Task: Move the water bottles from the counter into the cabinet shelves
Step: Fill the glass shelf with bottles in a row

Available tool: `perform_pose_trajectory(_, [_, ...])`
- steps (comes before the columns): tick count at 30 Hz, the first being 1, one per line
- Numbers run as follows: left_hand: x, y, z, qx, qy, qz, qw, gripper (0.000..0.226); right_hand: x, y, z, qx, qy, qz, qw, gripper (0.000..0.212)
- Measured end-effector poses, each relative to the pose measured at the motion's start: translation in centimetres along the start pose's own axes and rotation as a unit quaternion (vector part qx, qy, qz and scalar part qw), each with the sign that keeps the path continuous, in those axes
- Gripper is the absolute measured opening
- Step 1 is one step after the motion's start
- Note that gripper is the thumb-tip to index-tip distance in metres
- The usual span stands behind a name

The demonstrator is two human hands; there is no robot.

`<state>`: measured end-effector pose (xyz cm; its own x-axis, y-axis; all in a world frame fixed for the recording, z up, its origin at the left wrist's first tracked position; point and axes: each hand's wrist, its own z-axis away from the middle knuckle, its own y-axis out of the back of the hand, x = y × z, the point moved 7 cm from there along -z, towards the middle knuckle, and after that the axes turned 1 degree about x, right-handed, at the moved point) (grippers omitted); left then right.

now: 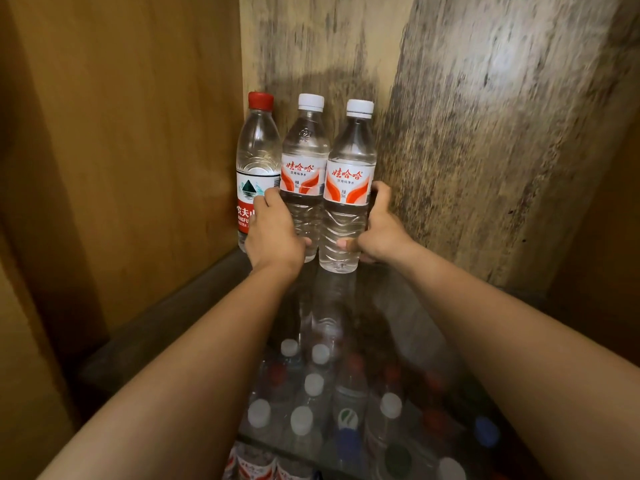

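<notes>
bottles (349,188): clear glossy plastic; cabinet wall (121,133): smooth wood; shelf (346,323): glossy glass

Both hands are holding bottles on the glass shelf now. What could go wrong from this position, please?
1. The left hand grips one white-capped clear bottle close beside the red-capped clear bottle; pushing it further might tip that one.
2. The right hand holds the other white-capped bottle close to the stained wooden wall; the knuckles may scrape.
3. The glass shelf looks smooth, so bottles could slide.
</notes>
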<state>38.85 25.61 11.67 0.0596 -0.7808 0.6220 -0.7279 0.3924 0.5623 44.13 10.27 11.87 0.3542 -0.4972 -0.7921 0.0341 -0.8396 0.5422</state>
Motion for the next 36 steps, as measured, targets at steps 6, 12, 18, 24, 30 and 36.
perform_pose_trajectory(6, [0.1,-0.2,0.6,-0.016,-0.022,0.005,1.000,0.086,-0.2,-0.2,0.2,0.002,0.012,0.027,1.000,0.098])
perform_pose_trajectory(12, [0.5,-1.0,1.3,-0.018,-0.041,-0.068,0.997,0.099,-0.3,-0.2,0.4,0.004,0.021,0.012,1.000,0.096])
perform_pose_trajectory(18, [0.5,-1.4,1.2,-0.028,-0.037,-0.036,0.998,0.101,-1.1,-0.1,1.1,0.009,0.050,0.002,0.999,0.106])
perform_pose_trajectory(24, [0.4,-1.5,1.1,-0.042,-0.042,-0.044,0.997,0.104,-1.1,-0.4,1.0,0.011,0.048,-0.004,0.999,0.110])
perform_pose_trajectory(30, [0.3,-1.3,1.2,-0.032,-0.055,-0.121,0.991,0.101,-1.2,-0.8,1.0,0.041,0.037,0.047,0.997,0.112])
perform_pose_trajectory(36, [0.4,-1.2,1.6,-0.058,-0.034,-0.140,0.988,0.095,-1.2,-0.8,1.7,0.052,-0.003,0.052,0.997,0.114])
